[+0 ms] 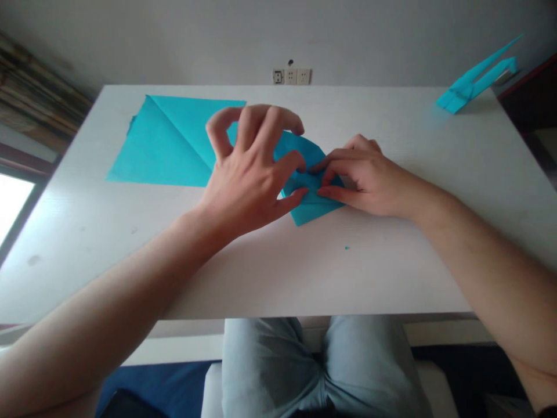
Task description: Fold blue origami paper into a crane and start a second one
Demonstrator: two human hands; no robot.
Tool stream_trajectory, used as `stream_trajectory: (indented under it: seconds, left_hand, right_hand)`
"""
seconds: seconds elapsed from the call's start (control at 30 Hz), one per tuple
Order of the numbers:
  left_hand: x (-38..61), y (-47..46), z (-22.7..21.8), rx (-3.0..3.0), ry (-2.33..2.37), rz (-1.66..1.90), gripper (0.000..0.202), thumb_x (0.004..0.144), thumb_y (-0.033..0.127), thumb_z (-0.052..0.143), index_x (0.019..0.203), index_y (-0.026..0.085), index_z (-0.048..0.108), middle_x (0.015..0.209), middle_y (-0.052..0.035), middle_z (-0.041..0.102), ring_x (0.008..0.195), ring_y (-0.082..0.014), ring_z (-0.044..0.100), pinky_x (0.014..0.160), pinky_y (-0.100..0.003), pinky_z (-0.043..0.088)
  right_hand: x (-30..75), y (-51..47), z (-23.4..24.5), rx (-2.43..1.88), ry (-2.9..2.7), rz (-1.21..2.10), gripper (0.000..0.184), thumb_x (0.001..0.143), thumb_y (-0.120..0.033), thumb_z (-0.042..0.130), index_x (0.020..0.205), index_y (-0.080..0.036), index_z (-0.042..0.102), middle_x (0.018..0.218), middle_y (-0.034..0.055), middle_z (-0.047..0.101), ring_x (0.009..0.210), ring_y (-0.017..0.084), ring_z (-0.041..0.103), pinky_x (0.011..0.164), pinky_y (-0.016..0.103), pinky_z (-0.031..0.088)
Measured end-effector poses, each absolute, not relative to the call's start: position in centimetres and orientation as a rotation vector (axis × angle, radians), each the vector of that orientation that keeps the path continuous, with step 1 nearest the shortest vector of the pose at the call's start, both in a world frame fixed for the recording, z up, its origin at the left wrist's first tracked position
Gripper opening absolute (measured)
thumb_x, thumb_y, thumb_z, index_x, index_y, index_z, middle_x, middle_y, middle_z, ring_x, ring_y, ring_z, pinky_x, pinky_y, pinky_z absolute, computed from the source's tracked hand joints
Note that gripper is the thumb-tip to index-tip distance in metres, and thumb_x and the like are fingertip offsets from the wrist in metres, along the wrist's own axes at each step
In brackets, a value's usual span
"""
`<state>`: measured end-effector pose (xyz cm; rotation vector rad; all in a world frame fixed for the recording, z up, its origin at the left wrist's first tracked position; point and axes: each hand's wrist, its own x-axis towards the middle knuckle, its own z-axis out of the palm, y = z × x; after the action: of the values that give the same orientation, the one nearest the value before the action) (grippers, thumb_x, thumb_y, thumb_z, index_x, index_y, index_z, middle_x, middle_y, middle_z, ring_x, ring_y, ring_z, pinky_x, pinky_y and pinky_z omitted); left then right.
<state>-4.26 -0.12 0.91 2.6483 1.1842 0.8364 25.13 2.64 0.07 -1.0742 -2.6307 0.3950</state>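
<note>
A partly folded piece of blue paper (304,152) is on the white table, between my two hands. My left hand (256,157) arches over its left side, thumb and index finger pinched onto the paper, the other fingers curled and raised. From the right, my right hand (357,174) grips the paper's right side with thumb and fingertips. The paper's upper part bulges up in a curve, while a flat pointed corner shows below the thumbs. Part of the folds is hidden behind the fingers.
Left of my hands lies a flat blue sheet (174,142) with a diagonal crease. A folded blue paper figure (467,87) stands near the table's far right corner. One tiny blue scrap (347,248) rests near the front. Wall sockets (291,76) sit behind the white table (270,273).
</note>
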Motion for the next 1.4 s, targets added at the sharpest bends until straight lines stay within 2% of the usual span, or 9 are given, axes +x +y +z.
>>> stream_trajectory:
  seconds: [0.1,0.2,0.33,0.47,0.7,0.93,1.1,1.23,1.4]
  left_hand:
    - [-4.1,-0.2,0.9,2.728,1.148,0.779,0.009,0.110,0.033,0.087,0.105,0.026,0.086,0.172,-0.0149,0.072,0.174,-0.0574,0.046,0.146,-0.092,0.021]
    - [-4.4,0.0,1.0,2.800,1.114,0.712,0.020,0.114,0.032,0.082,0.097,0.022,0.084,0.166,-0.0133,0.076,0.172,-0.0547,0.053,0.146,-0.091,0.024]
    - [-5.0,0.4,0.9,2.896,1.192,0.709,0.025,0.120,0.031,0.074,0.100,0.024,0.087,0.157,-0.0112,0.080,0.169,-0.0502,0.059,0.146,-0.088,0.031]
    - [-5.4,0.8,0.6,2.945,1.170,0.722,0.014,0.116,0.029,0.080,0.108,0.028,0.091,0.153,-0.0104,0.082,0.167,-0.0478,0.060,0.147,-0.081,0.036]
    - [-5.2,0.6,0.5,2.975,1.048,0.606,0.024,0.120,0.046,0.082,0.107,0.026,0.088,0.149,-0.0036,0.081,0.170,-0.0462,0.062,0.146,-0.087,0.033]
    - [-3.7,-1.1,0.4,3.042,1.067,0.710,0.030,0.126,0.033,0.069,0.101,0.022,0.081,0.148,0.0003,0.082,0.168,-0.0433,0.068,0.140,-0.090,0.043]
    - [-2.9,-2.0,0.5,3.065,0.988,0.677,0.031,0.127,0.020,0.057,0.106,0.023,0.080,0.140,0.0046,0.083,0.163,-0.0341,0.076,0.141,-0.083,0.048]
    - [-3.1,-1.7,0.3,3.043,1.032,0.630,0.035,0.132,0.031,0.057,0.111,0.026,0.084,0.120,0.0027,0.084,0.146,-0.0334,0.085,0.141,-0.084,0.046]
    - [-3.7,-0.9,0.1,2.966,1.022,0.648,0.029,0.125,0.038,0.067,0.108,0.023,0.086,0.113,0.0027,0.080,0.142,-0.0369,0.082,0.135,-0.090,0.042]
  right_hand:
    - [25.0,2.8,-0.2,-1.091,-2.614,0.402,0.033,0.124,-0.048,0.065,0.114,-0.029,0.090,0.135,0.0152,0.091,0.134,0.047,0.073,0.122,0.074,0.053]
    - [25.3,3.1,0.0,-1.052,-2.602,0.499,0.038,0.125,-0.047,0.061,0.115,-0.030,0.093,0.135,0.0139,0.092,0.134,0.045,0.074,0.124,0.072,0.054]
    - [26.0,3.7,0.1,-0.945,-2.563,0.677,0.037,0.124,-0.048,0.061,0.115,-0.035,0.095,0.139,0.0076,0.093,0.136,0.041,0.073,0.126,0.066,0.057]
    - [26.3,3.9,-0.3,-0.893,-2.552,0.714,0.031,0.120,-0.052,0.069,0.122,-0.037,0.096,0.139,0.0067,0.093,0.138,0.040,0.072,0.129,0.066,0.057]
    - [26.2,3.8,-0.3,-0.847,-2.577,0.684,0.029,0.123,-0.044,0.068,0.124,-0.034,0.095,0.136,0.0074,0.094,0.138,0.039,0.075,0.130,0.067,0.058]
    - [26.1,4.0,-0.3,-0.809,-2.603,0.641,0.031,0.126,-0.035,0.063,0.118,-0.030,0.092,0.125,0.0072,0.094,0.128,0.032,0.076,0.128,0.059,0.060]
    - [26.2,3.8,0.0,-0.773,-2.635,0.664,0.033,0.125,-0.030,0.057,0.126,-0.027,0.090,0.135,0.0074,0.092,0.133,0.032,0.074,0.130,0.061,0.056]
    - [26.0,3.6,0.4,-0.747,-2.642,0.752,0.029,0.117,-0.020,0.063,0.124,-0.027,0.091,0.136,0.0049,0.091,0.140,0.033,0.072,0.134,0.059,0.054]
    - [26.4,3.2,1.1,-0.738,-2.682,0.809,0.034,0.110,-0.019,0.069,0.138,-0.024,0.088,0.131,0.0087,0.087,0.141,0.035,0.068,0.127,0.056,0.061]
